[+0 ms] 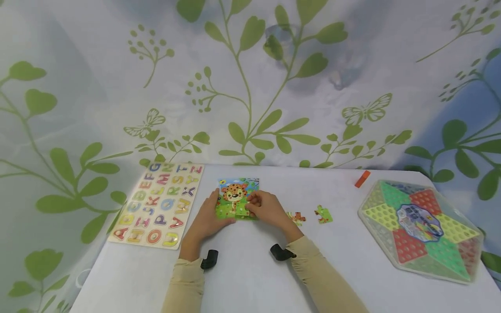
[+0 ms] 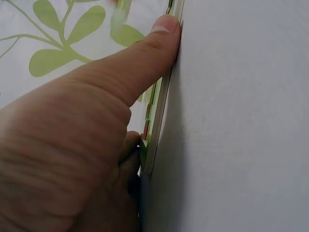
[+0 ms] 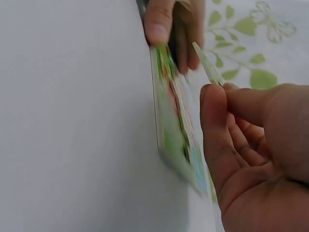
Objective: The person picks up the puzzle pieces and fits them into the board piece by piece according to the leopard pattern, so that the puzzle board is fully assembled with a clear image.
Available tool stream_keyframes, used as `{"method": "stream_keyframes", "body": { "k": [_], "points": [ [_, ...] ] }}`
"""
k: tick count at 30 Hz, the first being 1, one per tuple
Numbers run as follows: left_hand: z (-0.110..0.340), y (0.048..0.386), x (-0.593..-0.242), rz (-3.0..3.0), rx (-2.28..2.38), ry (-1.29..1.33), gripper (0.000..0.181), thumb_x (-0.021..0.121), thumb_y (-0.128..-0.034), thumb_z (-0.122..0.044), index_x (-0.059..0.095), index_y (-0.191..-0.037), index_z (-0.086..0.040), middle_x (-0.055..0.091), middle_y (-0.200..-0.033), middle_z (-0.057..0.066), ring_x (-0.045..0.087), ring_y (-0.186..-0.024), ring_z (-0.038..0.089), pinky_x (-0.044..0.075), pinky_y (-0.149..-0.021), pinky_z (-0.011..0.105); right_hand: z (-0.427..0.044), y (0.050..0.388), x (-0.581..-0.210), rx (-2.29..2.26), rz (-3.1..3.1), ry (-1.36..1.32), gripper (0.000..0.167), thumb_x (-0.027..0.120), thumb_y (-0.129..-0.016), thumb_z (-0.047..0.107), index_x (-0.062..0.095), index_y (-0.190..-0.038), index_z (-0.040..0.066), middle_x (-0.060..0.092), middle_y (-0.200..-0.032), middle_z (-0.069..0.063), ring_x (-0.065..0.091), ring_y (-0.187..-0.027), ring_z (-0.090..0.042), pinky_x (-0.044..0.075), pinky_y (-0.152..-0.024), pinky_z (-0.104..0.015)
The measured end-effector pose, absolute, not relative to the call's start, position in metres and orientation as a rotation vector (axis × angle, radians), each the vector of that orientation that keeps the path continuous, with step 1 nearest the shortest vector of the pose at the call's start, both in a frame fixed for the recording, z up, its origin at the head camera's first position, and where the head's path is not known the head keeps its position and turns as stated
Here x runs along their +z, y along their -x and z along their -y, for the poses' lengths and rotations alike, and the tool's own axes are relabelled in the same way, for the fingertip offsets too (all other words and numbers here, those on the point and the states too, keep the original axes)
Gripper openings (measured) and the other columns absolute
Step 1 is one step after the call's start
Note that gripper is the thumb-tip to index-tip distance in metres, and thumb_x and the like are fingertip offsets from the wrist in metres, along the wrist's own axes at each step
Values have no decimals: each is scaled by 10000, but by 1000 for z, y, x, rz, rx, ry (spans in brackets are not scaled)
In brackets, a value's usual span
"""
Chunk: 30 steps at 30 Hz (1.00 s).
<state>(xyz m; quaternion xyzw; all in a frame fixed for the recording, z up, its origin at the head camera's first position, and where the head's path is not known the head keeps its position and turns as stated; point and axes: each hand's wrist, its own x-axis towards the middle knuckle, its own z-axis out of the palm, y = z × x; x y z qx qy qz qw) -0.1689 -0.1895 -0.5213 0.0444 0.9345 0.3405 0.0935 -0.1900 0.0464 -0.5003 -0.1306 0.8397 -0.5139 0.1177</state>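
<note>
Puzzle tray [image 2: 157,123] holding leopard pieces [image 1: 234,192], right fingers [image 3: 213,108] pinching another piece [image 3: 207,64], straightened left fingers [image 1: 213,201] against tray's edge

Backdrop [image 1: 309,102]: pale grey-white sheeting behind the table [image 1: 242,278] and along its left and right sides; printed green leaf sprigs [image 1: 252,34], two butterflies [image 1: 368,112]. Bluish tint toward both side edges. Tabletop plain white, far edge at backdrop. Lighting soft, shadows faint.

Table [image 1: 250,274] bears puzzle [image 1: 234,195], letterboard [image 1: 156,209], star game [image 1: 420,225], 1 block [image 1: 362,178].
</note>
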Motion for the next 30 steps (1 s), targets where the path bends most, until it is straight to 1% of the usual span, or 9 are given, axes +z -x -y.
{"method": "stream_keyframes", "body": {
  "k": [5, 8, 12, 16, 20, 23, 27, 28, 30],
  "points": [
    [188, 171, -520, -2768, 1042, -160, 1173, 845, -818, -458, 104, -1653, -100, 187, -1701, 195, 182, -1564, 445, 235, -1260, 590, -11, 203, -501, -1454, -2485, 399, 159, 708, -953, 180, 694, -1081, 86, 730, -945, -44, 695, -711, -83, 571, -638, -245],
    [188, 171, -519, -2770, 1048, -150, 1169, 852, -817, -440, 110, -1653, -99, 186, -1697, 210, 184, -1559, 457, 243, -1251, 606, 5, 209, -504, -1340, -2541, 447, 150, 706, -959, 191, 699, -1081, 103, 733, -950, -27, 682, -763, -83, 552, -678, -235],
    [190, 170, -519, -2778, 1028, -139, 1163, 849, -823, -433, 108, -1652, -90, 181, -1694, 226, 185, -1557, 465, 249, -1250, 603, 17, 210, -508, -1218, -2602, 507, 150, 720, -958, 209, 715, -1078, 118, 745, -972, -19, 678, -848, -111, 553, -723, -254],
    [192, 170, -521, -2782, 1007, -133, 1164, 843, -829, -436, 100, -1650, -77, 179, -1693, 229, 183, -1556, 468, 246, -1251, 603, 20, 207, -508, -1177, -2617, 562, 243, 780, -911, 230, 737, -1109, 95, 733, -1039, -42, 646, -897, -137, 546, -754, -271],
    [192, 169, -521, -2786, 1009, -120, 1156, 852, -827, -404, 109, -1649, -75, 183, -1691, 233, 186, -1551, 478, 248, -1244, 619, 19, 205, -504, -1100, -2623, 654, 355, 829, -859, 233, 742, -1160, 65, 706, -1105, -74, 601, -888, -161, 521, -775, -282],
    [191, 170, -521, -2780, 1014, -124, 1145, 851, -831, -387, 111, -1650, -80, 178, -1694, 227, 175, -1554, 479, 237, -1251, 613, 20, 205, -501, -1010, -2659, 718, 383, 839, -845, 221, 749, -1183, 64, 717, -1138, -85, 633, -924, -190, 535, -859, -321],
    [191, 170, -521, -2782, 1024, -131, 1125, 849, -834, -367, 127, -1648, -81, 188, -1695, 216, 177, -1553, 480, 225, -1257, 608, 25, 205, -498, -910, -2693, 764, 369, 833, -844, 206, 761, -1185, 83, 745, -1155, -75, 654, -1062, -233, 515, -1007, -397],
    [191, 170, -521, -2785, 1026, -135, 1115, 846, -838, -358, 132, -1647, -76, 192, -1694, 217, 178, -1552, 481, 223, -1258, 608, 27, 205, -498, -895, -2690, 766, 362, 825, -851, 199, 761, -1190, 87, 745, -1156, -72, 651, -1070, -238, 516, -1006, -402],
    [190, 170, -521, -2791, 1024, -147, 1096, 838, -846, -344, 140, -1645, -70, 199, -1693, 214, 180, -1552, 479, 218, -1262, 601, 30, 205, -497, -863, -2696, 768, 360, 818, -859, 197, 760, -1199, 95, 748, -1171, -58, 635, -1135, -244, 514, -1028, -401]
  ]
}}
